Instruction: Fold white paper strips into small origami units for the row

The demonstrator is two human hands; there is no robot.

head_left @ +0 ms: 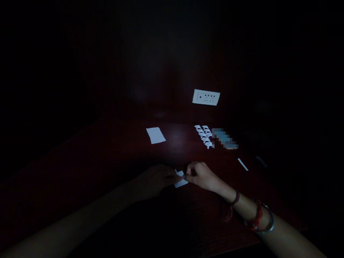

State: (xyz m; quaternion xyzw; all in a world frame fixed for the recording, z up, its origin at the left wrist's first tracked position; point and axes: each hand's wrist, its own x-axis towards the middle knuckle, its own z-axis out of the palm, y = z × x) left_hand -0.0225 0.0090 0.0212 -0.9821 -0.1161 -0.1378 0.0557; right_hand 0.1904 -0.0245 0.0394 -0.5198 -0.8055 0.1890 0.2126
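Observation:
A small piece of white paper [181, 184] with folded edges lies on the dark red table between my two hands. My left hand [159, 178] comes in from the left, in deep shadow, with thumb and finger closed on the paper's left side and middle. On the other side, my right hand [201, 175] is curled, its thumb and forefinger pinched at the paper's right edge. The fingertips of both hands nearly meet there. Bracelets circle my right forearm.
White paper sheets [156, 135] lie farther back on the left. Several folded paper pieces [203, 135] stand in rows beside a phone [225, 139]. A narrow paper strip [243, 164] rests to the right. A white socket panel [206, 97] is on the back wall. The surroundings are very dark.

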